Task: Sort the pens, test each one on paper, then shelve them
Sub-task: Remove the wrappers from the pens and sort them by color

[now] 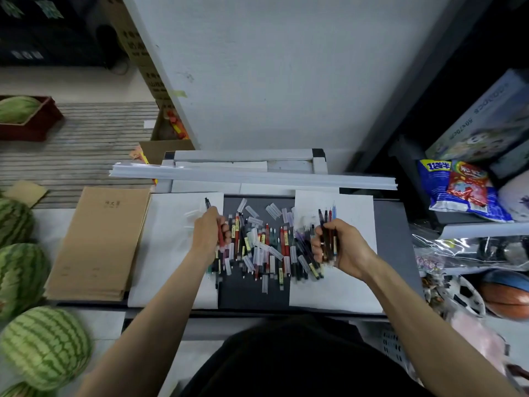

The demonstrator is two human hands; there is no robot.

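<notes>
A heap of loose pens (266, 247) and clear caps lies on the dark grey table top (252, 296) between two white paper sheets, one on the left (169, 253) and one on the right (355, 293). My left hand (207, 233) grips a few pens at the heap's left edge, a black tip pointing up past the knuckles. My right hand (340, 247) holds an upright bundle of several pens (327, 224) at the heap's right edge, over the right sheet.
A stack of brown notebooks (100, 242) lies left of the paper. White plastic strips (252, 176) run across the table's back. Watermelons (45, 345) sit at the left. Shelves on the right hold snack bags (458, 187) and balls (506, 293).
</notes>
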